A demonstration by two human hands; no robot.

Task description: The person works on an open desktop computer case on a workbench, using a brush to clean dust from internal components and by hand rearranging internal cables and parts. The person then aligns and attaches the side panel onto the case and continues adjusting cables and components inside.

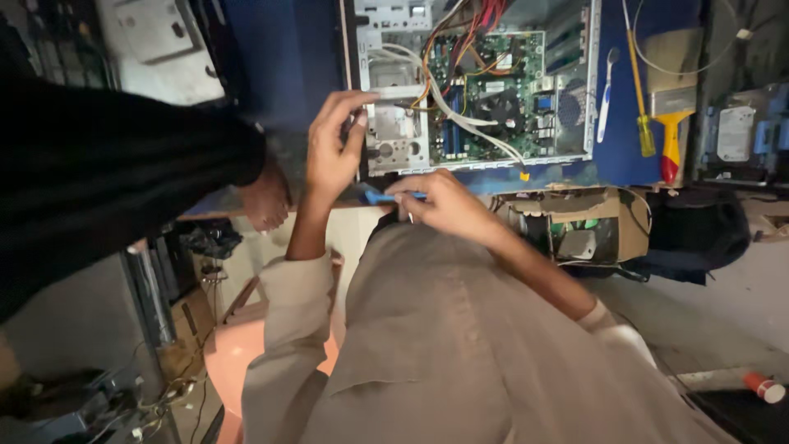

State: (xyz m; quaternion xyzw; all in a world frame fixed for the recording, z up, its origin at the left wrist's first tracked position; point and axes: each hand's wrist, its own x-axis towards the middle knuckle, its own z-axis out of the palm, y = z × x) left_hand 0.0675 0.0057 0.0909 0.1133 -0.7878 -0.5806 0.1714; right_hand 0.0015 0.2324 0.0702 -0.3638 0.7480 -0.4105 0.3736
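Observation:
An open computer case (394, 136) lies on a blue table, its green motherboard (501, 90) and coloured cables showing. My left hand (333, 148) grips the case's near edge beside the metal drive bay. My right hand (444, 201) is closed around a small blue-handled tool (382, 197) just below the case. Both my sleeves are beige.
Another person in a black sleeve (107, 164) stands at the left, their hand (265, 197) on the table edge. A toothbrush (606, 94), a yellow screwdriver (639, 90) and a paintbrush (670, 99) lie right of the case. A cardboard box (612, 226) sits under the table.

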